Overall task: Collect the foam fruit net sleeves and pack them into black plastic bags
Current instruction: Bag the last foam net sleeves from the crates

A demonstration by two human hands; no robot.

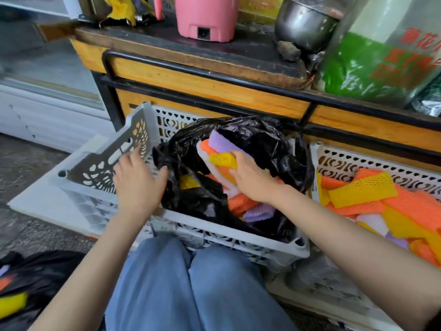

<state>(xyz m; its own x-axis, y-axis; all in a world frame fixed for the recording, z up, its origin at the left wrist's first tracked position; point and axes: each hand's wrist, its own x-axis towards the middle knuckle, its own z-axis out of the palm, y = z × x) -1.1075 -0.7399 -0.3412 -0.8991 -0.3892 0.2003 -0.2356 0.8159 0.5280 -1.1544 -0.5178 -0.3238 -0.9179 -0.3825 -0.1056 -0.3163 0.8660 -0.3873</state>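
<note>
**Slack bag mouth, full fist**

My right hand [250, 179] is curled round a stack of foam sleeves [220, 151] in purple, orange, yellow and white, holding it in the mouth of the black bag [269, 142]. The bag sits in the white crate [214, 226] in front of my knees. My left hand [138, 180] is spread flat and grips nothing, with its thumb at the bag's left rim.

The risk I see is the mouth. The film is limp and folded over itself on the near side, and no hand is pulling it wide. If I push now, the stack could catch a fold and fan apart, or slide down between bag and crate wall. The sleeves are springy and light, so a loose grip may let the outer ones peel off. Thin plastic dragged against the crate's perforated edge could also tear.

More loose sleeves [367, 194] wait in the second crate [338, 161] on the right.

For writing, only 1 thing carries any: the green and white sack [372, 63], far right on the counter, has red Chinese characters. They are blurred and cut by the frame, so I cannot read them with confidence.
</note>
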